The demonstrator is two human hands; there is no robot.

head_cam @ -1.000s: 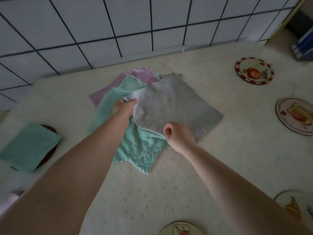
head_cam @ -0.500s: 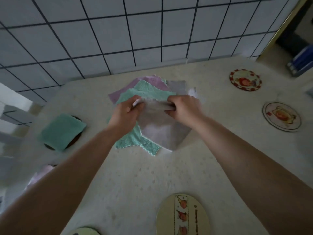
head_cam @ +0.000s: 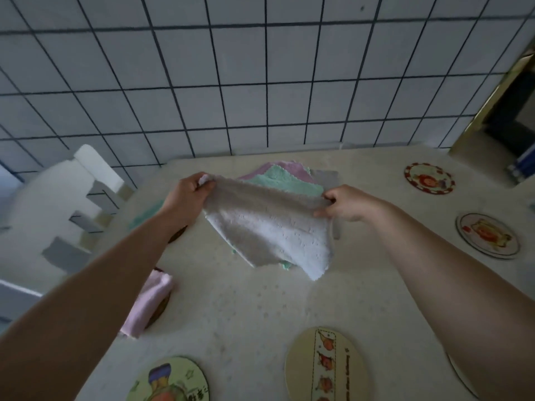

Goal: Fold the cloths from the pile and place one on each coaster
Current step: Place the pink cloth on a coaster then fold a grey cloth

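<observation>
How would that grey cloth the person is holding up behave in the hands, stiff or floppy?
Probably very floppy: the grey cloth sags in a curve between the left hand and the right hand, with its lower corner drooping toward the table. Likely light, since fingertip pinches at the top edge carry it. Its fluffy surface suggests it grips rather than slips.

White tiled wall (head_cam: 260, 82) with dark grout behind a cream table (head_cam: 246, 308)
</observation>
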